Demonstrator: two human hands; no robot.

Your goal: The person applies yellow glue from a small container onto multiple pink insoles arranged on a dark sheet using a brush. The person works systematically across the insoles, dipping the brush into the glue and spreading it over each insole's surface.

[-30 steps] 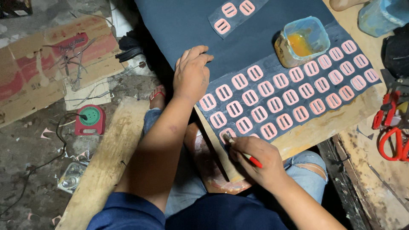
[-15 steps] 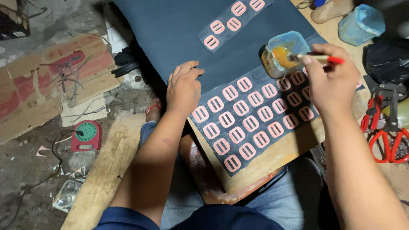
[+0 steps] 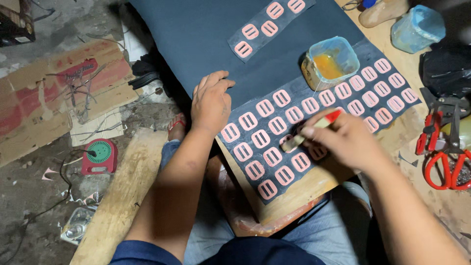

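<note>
My left hand [image 3: 212,102] lies flat on a dark fabric sheet [image 3: 206,39], pressing its near edge beside rows of several pink slotted pieces [image 3: 267,140]. My right hand [image 3: 348,140] holds a small red-handled brush [image 3: 314,128], its tip down on the pink pieces in the middle of the rows. A clear tub of yellow glue [image 3: 329,63] stands on the sheet just beyond the rows. The sheet rests on a wooden board [image 3: 314,184] across my lap.
A narrow strip with more pink pieces [image 3: 270,22] lies farther up the sheet. Red-handled scissors and pliers [image 3: 441,147] lie at the right, with a blue plastic tub [image 3: 418,28] behind them. A red round device [image 3: 99,156], cardboard and wires cover the floor at the left.
My right hand came back from the glue tub with the brush and lowered its tip onto the pink pieces. My left hand stayed pressed on the sheet.
</note>
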